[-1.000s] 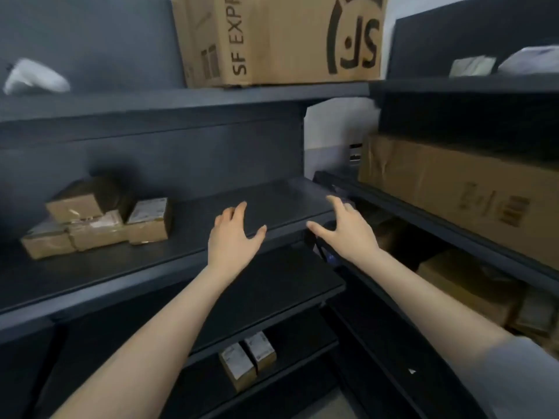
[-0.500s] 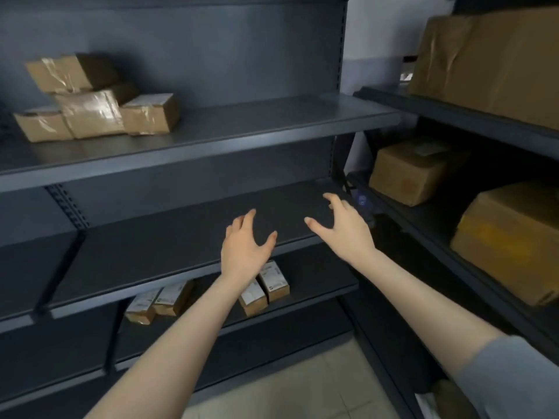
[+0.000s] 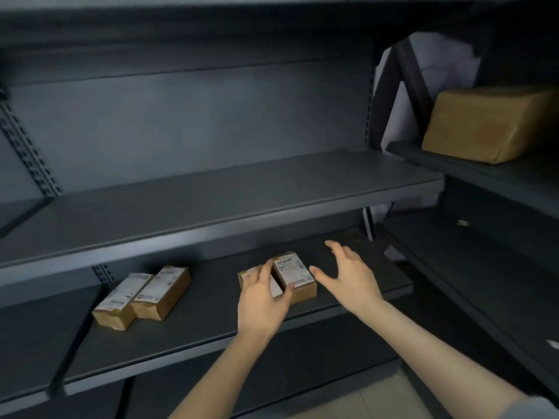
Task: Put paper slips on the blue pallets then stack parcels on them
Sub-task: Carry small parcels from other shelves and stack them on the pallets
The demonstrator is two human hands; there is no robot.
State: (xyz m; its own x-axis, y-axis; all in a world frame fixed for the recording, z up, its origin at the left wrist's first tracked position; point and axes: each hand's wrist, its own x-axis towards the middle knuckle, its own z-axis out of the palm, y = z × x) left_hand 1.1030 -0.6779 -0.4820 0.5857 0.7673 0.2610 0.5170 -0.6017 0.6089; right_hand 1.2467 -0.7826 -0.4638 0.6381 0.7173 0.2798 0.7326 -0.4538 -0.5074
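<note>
Left parcel [image 3: 251,275] of the near pair, half hidden behind the left hand [image 3: 263,300].

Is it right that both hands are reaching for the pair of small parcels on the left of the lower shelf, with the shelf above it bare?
Not quite. The head view shows the left hand and right hand closing on the right-hand pair of small parcels on the lower shelf; the left-hand pair lies untouched. The shelf above is indeed bare.

The shelving [image 3: 242,204] is dark grey. The four small parcels [image 3: 295,276] on the lower shelf are brown cardboard with white printed labels. The large parcel [image 3: 484,122] at right is plain tan. The floor [image 3: 378,397] is pale beige.
</note>
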